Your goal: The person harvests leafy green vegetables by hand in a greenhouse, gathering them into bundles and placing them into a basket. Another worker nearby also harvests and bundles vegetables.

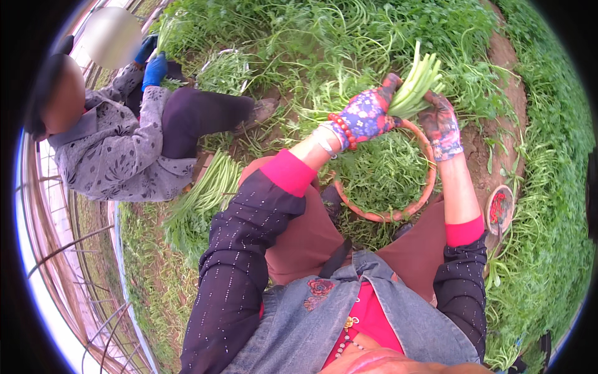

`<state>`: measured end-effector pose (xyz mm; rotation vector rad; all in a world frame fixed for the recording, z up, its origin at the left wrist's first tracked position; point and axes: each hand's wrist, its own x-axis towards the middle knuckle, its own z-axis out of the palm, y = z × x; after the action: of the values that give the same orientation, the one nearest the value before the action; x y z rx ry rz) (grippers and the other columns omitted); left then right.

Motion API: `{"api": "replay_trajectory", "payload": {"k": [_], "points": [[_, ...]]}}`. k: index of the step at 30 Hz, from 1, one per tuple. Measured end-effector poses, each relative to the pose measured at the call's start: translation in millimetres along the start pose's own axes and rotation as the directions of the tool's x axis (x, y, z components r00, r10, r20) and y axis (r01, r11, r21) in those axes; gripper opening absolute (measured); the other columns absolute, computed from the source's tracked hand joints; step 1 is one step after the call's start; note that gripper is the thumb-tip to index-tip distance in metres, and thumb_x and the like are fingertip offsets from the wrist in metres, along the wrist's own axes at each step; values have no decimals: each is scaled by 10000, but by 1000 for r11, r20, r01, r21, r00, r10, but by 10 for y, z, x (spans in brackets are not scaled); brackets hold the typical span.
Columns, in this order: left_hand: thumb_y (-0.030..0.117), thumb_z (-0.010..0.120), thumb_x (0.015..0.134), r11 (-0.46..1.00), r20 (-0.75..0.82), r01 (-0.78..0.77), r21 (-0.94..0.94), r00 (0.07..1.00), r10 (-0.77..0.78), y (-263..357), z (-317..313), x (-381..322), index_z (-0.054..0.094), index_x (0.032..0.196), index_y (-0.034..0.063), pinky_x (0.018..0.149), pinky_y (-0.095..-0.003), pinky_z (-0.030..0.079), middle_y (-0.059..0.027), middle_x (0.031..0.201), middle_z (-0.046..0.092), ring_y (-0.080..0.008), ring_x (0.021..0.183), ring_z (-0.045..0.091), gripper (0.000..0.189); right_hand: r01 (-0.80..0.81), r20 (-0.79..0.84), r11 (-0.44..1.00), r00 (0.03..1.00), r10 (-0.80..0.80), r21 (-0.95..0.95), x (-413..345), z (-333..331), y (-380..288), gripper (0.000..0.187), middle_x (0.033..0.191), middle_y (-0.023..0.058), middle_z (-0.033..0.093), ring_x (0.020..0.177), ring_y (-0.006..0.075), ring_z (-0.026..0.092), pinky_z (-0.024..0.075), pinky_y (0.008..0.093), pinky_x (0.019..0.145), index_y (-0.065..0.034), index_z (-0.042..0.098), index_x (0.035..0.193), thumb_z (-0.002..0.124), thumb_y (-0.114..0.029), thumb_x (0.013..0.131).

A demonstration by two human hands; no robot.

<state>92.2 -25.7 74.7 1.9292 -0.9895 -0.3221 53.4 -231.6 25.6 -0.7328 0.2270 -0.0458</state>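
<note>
My left hand [370, 111], in a blue flowered glove with a stained palm and fingers, grips a bundle of leafy green stems [416, 86]. The pale cut ends point up and away from me. Close against the bundle's right side is my right hand [440, 124], in a similar glove, its fingers curled at the stems; whether it grips them is hidden. Below both hands, between my knees, an orange-rimmed round basket [432, 175] holds loose feathery greens [380, 170]. The bundle's leafy end is mostly covered by my left hand.
A co-worker [126, 135] in blue gloves sits at the left, holding greens. Cut stems [212, 180] lie piled beside my left knee. To my right stands a small bowl [500, 210] with red items and a handle. Growing greens [546, 262] flank a soil ridge [507, 79].
</note>
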Motion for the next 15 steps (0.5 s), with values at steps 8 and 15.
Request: {"api": "replay_trajectory", "payload": {"k": [8, 15], "points": [[145, 733, 784, 996, 230, 34, -82, 973, -14, 54, -87, 14, 367, 1263, 41, 861, -348, 479, -151, 1111, 618, -233, 1065, 601, 612, 246, -217, 964, 940, -263, -101, 173, -425, -401, 236, 1035, 117, 639, 913, 221, 614, 516, 341, 829, -4, 597, 1085, 591, 19, 850], [68, 752, 766, 927, 61, 69, -367, 997, -50, -47, -180, -6, 345, 1363, 29, 780, -264, 512, -67, 1141, 603, -139, 966, 594, 724, -75, -156, 307, 956, -247, -949, 51, -695, -776, 576, 1344, 65, 507, 1161, 249, 532, 413, 370, 990, -69, 518, 1307, 614, -442, 878]]}}
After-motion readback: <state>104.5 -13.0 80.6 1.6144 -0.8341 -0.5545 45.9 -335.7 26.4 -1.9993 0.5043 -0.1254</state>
